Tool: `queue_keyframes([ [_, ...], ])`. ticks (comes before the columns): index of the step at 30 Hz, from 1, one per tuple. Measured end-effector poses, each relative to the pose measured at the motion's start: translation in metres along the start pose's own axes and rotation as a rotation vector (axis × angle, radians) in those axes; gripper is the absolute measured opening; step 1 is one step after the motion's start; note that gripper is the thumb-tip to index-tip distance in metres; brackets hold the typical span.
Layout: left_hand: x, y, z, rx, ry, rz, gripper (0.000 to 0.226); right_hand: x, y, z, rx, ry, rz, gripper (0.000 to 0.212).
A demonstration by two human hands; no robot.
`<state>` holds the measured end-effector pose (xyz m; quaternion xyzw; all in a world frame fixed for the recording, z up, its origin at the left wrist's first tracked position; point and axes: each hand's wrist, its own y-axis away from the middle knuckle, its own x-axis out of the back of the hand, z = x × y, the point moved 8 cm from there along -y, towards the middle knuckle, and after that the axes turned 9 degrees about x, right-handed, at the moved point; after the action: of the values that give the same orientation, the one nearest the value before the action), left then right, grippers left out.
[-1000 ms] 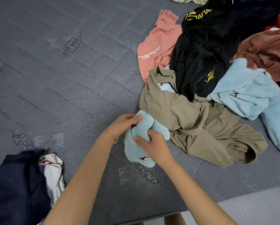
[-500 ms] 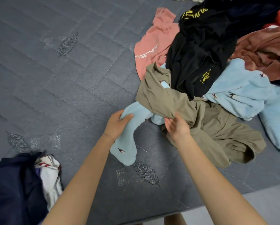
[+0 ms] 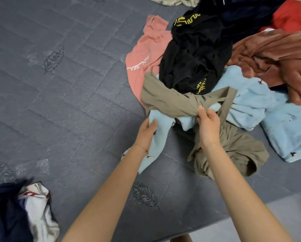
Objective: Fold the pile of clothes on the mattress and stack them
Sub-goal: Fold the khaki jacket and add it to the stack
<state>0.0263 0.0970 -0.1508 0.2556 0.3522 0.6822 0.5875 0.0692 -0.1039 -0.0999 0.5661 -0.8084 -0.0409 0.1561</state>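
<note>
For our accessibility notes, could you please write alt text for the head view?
A person's left hand grips a light blue garment while the right hand pinches an olive garment draped across it, at the edge of a clothes pile on a grey mattress. A dark blue and white bundle lies at lower left.

I logged the pile of clothes (image 3: 207,58) on the mattress (image 3: 67,102), right side, reaching toward its near edge. At the pile's near side a thin garment (image 3: 172,100) lay across a fleece garment (image 3: 251,102). A smaller bundle (image 3: 24,212) lay left by the near edge, well apart.
</note>
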Motion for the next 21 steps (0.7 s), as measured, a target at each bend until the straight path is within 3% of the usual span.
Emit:
queue_keyframes([
  [4,-0.041,-0.006,-0.017,0.34,0.002,-0.054,0.064,0.011,-0.016,0.017,-0.031,0.232,-0.11,0.034],
  [6,-0.043,-0.012,-0.013,0.251,0.077,0.03,0.081,0.017,-0.02,0.023,-0.013,0.339,-0.184,0.042],
  [8,-0.039,-0.013,0.002,0.036,0.207,0.193,0.085,0.016,-0.018,0.03,-0.019,0.438,-0.299,0.05],
  [10,-0.036,-0.014,0.009,-0.031,0.269,0.308,0.092,0.009,-0.008,0.037,-0.058,0.48,-0.448,0.05],
  [13,-0.04,-0.027,0.01,-0.027,0.079,0.342,0.076,-0.002,0.007,0.037,-0.031,0.446,-0.627,0.047],
  [16,-0.029,-0.023,0.019,-0.132,-0.117,0.424,0.048,0.011,-0.002,0.016,0.125,0.404,-0.468,0.032],
  [19,-0.012,-0.011,0.032,-0.239,-0.089,0.413,0.043,0.025,-0.01,-0.002,0.211,0.355,-0.26,0.014],
  [21,-0.003,0.002,0.036,-0.234,0.01,0.355,0.038,0.016,-0.008,-0.014,0.281,0.379,-0.289,0.025],
])
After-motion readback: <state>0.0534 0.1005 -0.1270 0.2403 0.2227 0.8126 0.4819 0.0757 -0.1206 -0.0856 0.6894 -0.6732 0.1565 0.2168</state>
